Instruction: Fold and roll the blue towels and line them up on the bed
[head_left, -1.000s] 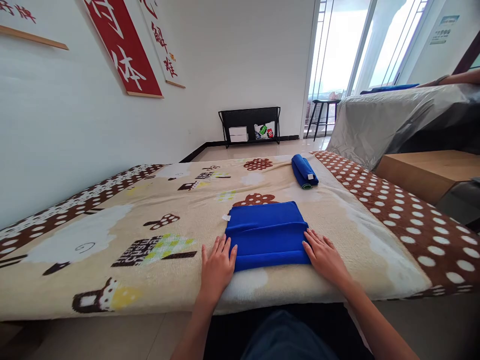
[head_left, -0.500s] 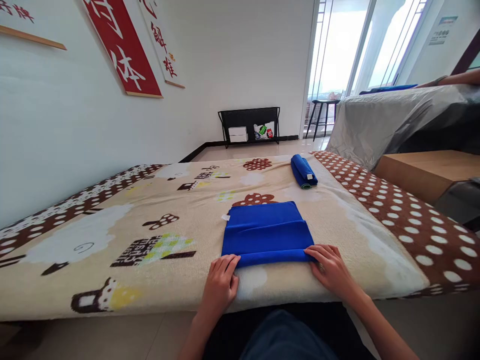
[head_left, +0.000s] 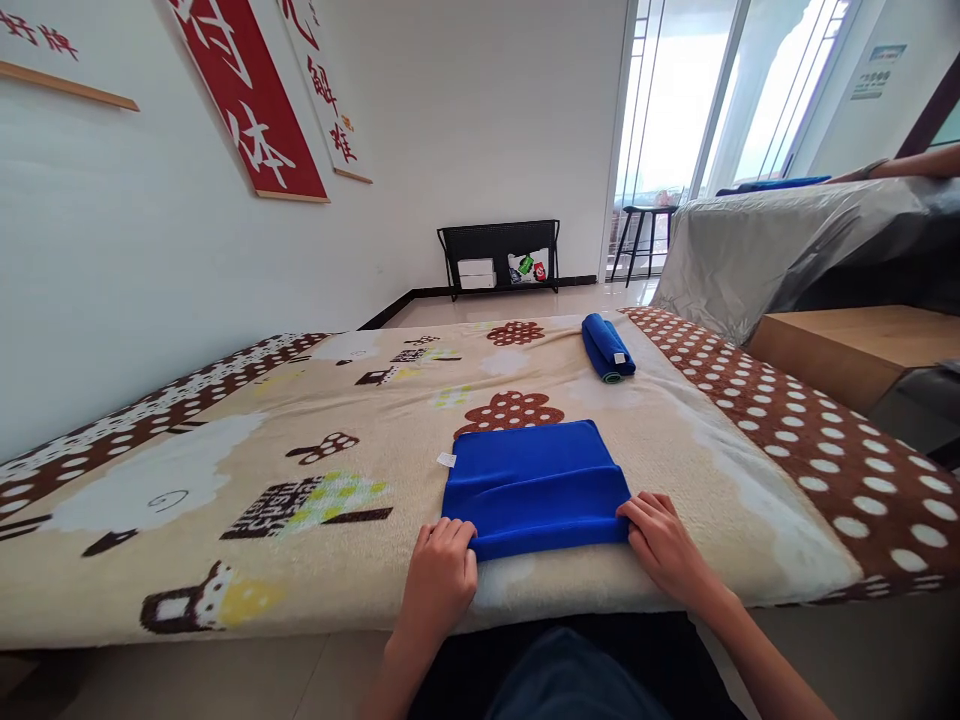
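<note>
A blue towel [head_left: 536,480] lies spread on the patterned blanket [head_left: 405,440] in front of me, its near edge turned over in a thick fold. My left hand [head_left: 442,565] is closed on the near left corner of that fold. At the near right end my right hand [head_left: 660,540] pinches the towel, with the fingers curled over its edge. A small white tag [head_left: 446,460] sticks out at the towel's left side. Farther back to the right rests a second blue towel [head_left: 606,347], rolled up, with a white label and a green edge showing.
A black rack [head_left: 499,255] stands by the far wall and a dark stool [head_left: 641,235] by the window. On the right are a plastic-covered surface [head_left: 757,240], a wooden box [head_left: 862,340] and another person's arm [head_left: 915,163]. Hanging scrolls [head_left: 255,110] are on the left wall.
The towel has slid slightly toward me, and its near edge looks less tightly rolled. My right hand has shifted a little to the right; both hands keep their grip.
</note>
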